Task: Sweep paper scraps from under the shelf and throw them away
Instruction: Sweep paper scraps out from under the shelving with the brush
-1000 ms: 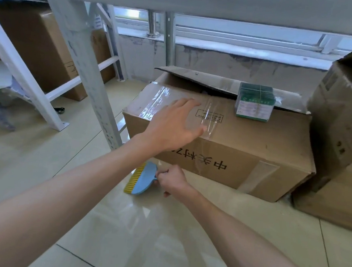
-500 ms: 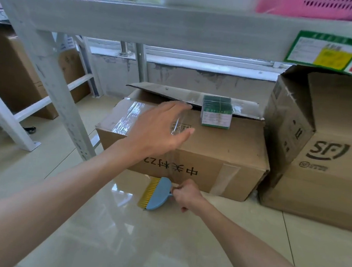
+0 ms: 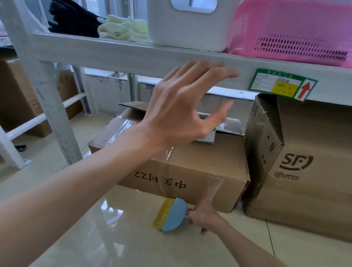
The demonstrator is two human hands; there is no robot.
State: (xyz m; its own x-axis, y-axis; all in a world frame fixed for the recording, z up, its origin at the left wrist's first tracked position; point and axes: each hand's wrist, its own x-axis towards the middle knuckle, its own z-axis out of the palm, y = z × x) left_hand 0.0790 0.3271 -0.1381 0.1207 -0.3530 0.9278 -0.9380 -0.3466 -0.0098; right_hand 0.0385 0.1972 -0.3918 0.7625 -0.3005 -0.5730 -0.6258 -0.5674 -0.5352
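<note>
1. Brush (image 3: 171, 215): blue head and yellow bristles, low over the floor (image 3: 118, 247), just in front of the taped box (image 3: 206, 170) and near its right front corner. The bristles point left. Whether they touch the tiles cannot be told.
2. The right hand (image 3: 202, 217) grasps the brush. Its fingers are curled so tightly round the handle that the fist hides it. The forearm comes in from the lower right and lies low, with the wrist close to the floor.
3. The left hand (image 3: 179, 110) is raised and released, holding nothing. Its fingers are straight and spread, the thumb is splayed to the right, and the back of the hand faces the camera.
4. The left fingertips lie across the front edge of the shelf (image 3: 124, 58). They are blurred, so contact with that edge cannot be told.
5. The left forearm stretches from the lower left edge up and to the right, crossing in front of the taped box.
6. Along the shelf's front edge, from left to right, sit dark gloves (image 3: 72, 17), pale gloves (image 3: 124, 29), a white bin (image 3: 188, 26) and a pink basket (image 3: 307, 32). A green label (image 3: 281, 84) with a red arrow is stuck on the edge, just right of the fingertips.
7. Under the shelf, the taped box stands on the floor, and a bigger box (image 3: 321, 167) stands just beside its right end. A green pack (image 3: 207, 137) lies on the taped box's top, mostly hidden behind the left hand. A shelf post (image 3: 51, 109) stands to the left of the taped box.
</note>
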